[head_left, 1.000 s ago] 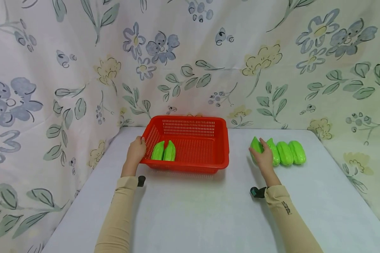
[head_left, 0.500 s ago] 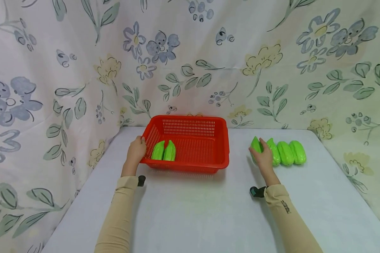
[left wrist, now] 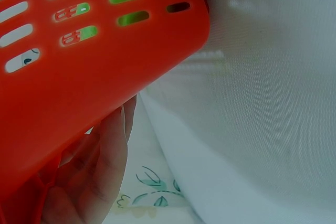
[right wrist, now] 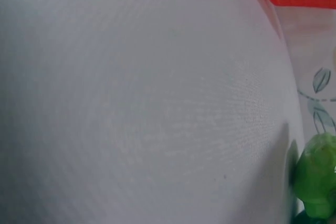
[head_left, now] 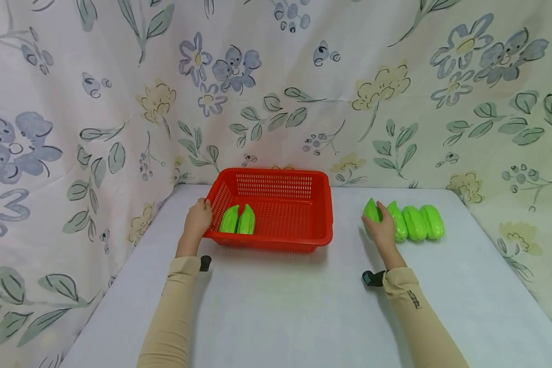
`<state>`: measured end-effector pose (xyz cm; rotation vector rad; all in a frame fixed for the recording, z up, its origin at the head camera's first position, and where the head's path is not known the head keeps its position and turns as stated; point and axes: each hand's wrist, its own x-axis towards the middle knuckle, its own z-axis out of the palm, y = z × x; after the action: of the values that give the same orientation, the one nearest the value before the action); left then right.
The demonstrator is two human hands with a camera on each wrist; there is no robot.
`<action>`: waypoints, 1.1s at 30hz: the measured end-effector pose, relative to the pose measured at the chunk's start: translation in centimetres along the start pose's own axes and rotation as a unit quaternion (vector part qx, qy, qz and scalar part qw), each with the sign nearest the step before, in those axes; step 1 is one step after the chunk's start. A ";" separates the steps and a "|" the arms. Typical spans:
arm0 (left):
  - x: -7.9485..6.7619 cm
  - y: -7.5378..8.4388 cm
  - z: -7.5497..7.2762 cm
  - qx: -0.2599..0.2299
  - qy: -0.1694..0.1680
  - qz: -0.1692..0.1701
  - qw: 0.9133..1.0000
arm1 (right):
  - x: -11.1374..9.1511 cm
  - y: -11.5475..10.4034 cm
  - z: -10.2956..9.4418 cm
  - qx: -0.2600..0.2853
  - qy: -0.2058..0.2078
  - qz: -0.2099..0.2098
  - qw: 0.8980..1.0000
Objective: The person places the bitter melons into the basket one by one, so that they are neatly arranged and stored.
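Observation:
My left hand (head_left: 198,220) grips the left side of a red plastic basket (head_left: 269,240) by its rim. Close up in the left wrist view, its fingers (left wrist: 107,156) curl under the basket's edge (left wrist: 100,87). Two bright green, ridged, fruit-like pieces (head_left: 246,220) with pointed tips lie side by side at the basket's left end. On the right, my right hand (head_left: 383,231) holds a similar green fruit-like piece (head_left: 371,210) between thumb and fingers, partly hiding it. A green piece (right wrist: 317,179) shows at the right wrist view's lower right corner; the fingers are hardly visible there.
Three more green pieces (head_left: 415,223) stand in a close row just right of my right hand. White cloth covers the table (head_left: 276,306). Behind the table and along its sides hangs a flower-patterned curtain (head_left: 285,133), close to the basket's back.
Almost nothing differs. My right forearm has shifted very slightly, while both hands, the basket and the green pieces stay where they were.

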<state>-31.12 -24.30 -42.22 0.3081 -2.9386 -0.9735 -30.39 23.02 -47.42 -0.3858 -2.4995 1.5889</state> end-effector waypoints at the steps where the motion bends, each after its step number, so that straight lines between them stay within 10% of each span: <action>1: 0.0 0.0 0.0 0.001 0.000 0.000 1.000 | 0.0 0.0 0.0 0.001 -0.001 0.003 1.000; 33: 0.0 0.0 0.1 -0.005 0.001 0.001 1.000 | 0.2 -1.2 -0.2 0.033 -0.010 0.012 0.999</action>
<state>-31.16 -24.29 -42.30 0.3056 -2.9302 -0.9869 -30.68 22.80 -46.25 -0.3939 -2.4576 1.6873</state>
